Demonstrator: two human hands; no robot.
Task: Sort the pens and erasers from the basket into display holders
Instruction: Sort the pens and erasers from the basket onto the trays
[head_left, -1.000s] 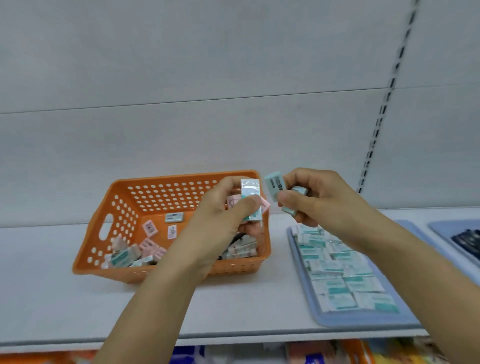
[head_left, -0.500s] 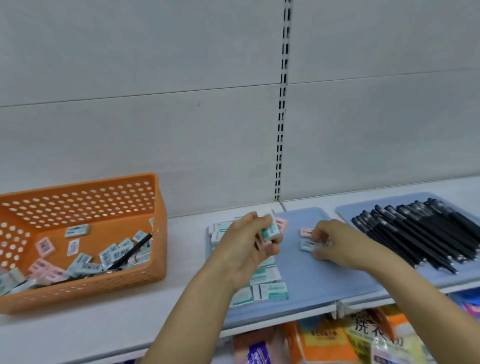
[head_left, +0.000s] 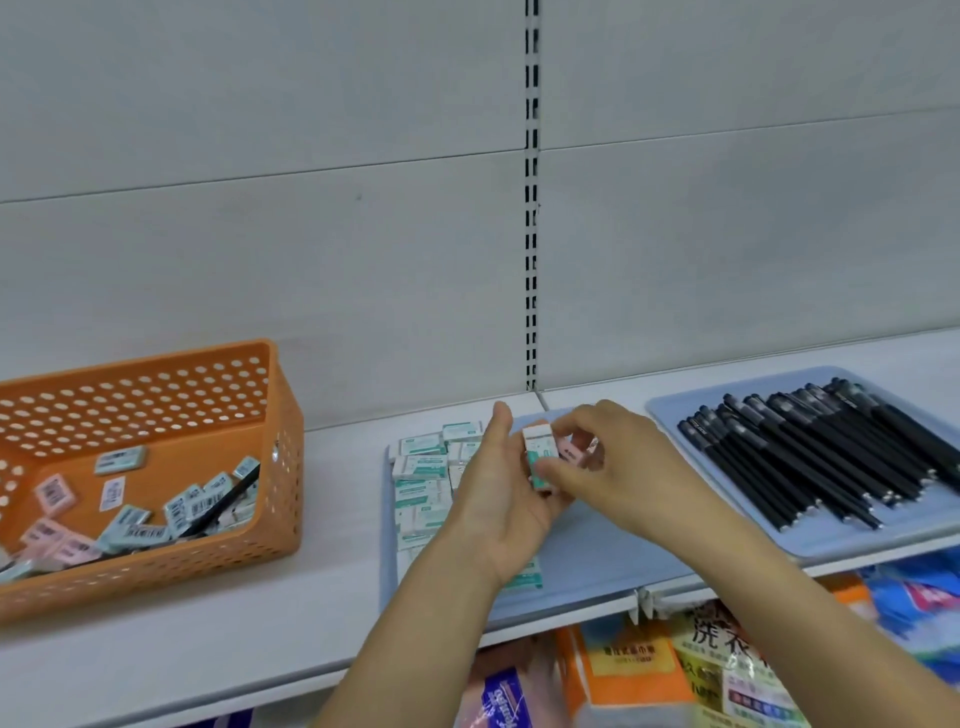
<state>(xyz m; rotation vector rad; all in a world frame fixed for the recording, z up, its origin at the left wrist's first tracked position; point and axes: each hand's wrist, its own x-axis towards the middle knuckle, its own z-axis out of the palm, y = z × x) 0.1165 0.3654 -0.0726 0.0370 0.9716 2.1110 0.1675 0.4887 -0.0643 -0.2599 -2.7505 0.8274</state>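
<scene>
— Where are the hands?

— Both meet over the middle of the shelf (head_left: 322, 613), above the blue eraser tray (head_left: 597, 551). The left hand (head_left: 501, 499) is turned palm-right with its fingers curled under a small stack of erasers. The right hand (head_left: 613, 467) comes in from the right and pinches one white-and-teal eraser (head_left: 540, 457) between thumb and fingers, right against the left palm.

— So that eraser is in both hands?

— It stands upright between them, touching the left palm and gripped by the right fingertips. A pink eraser (head_left: 571, 451) shows just behind it, under the right fingers; which hand holds that one I cannot tell.

— And the rest of the erasers?

— Rows of white-and-teal erasers (head_left: 421, 467) lie flat along the left edge of the tray, partly hidden by the left wrist. The orange basket (head_left: 280, 467) sits at the left end of the shelf, well apart from the hands, with loose pink and blue-grey erasers (head_left: 130, 519) heaped in it and one black pen (head_left: 223, 506) lying slanted across them.

— The other pens?

— A bundle of black pens (head_left: 810, 457) lies side by side on a second blue tray (head_left: 831, 540) at the right end of the shelf, near the right forearm but not touching it.
</scene>
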